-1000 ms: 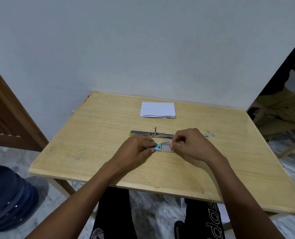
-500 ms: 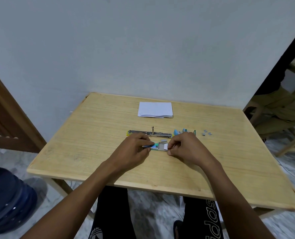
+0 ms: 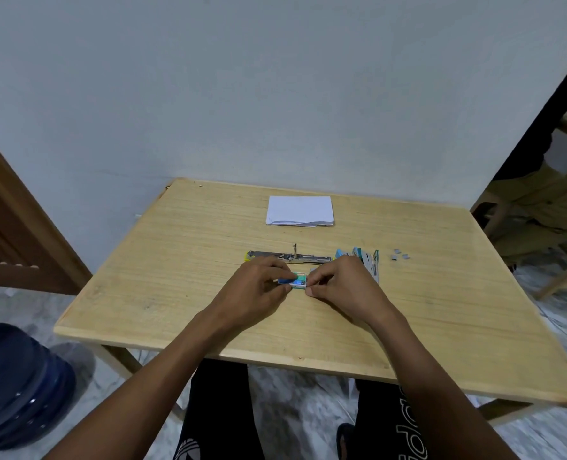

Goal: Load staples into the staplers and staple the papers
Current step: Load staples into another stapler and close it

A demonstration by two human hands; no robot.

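A small teal and white staple box (image 3: 298,280) lies on the wooden table (image 3: 175,260) between my hands. My left hand (image 3: 258,287) pinches its left end. My right hand (image 3: 338,283) pinches its right end, where the inner tray sits; its fingertips hide what they grip. Just behind the box lies a stapler (image 3: 288,257) opened out flat, metal with a yellow-green tip. A stack of white papers (image 3: 300,210) rests further back, near the wall.
Several more teal staple boxes (image 3: 361,257) stand in a row right of the stapler. A few loose staple strips (image 3: 399,256) lie further right. A blue water jug (image 3: 19,386) stands on the floor at left, wooden chairs (image 3: 541,210) at right.
My right hand has slid left toward my left hand, and less of the grey inner tray shows out of the box. The row of boxes behind it has come into view.
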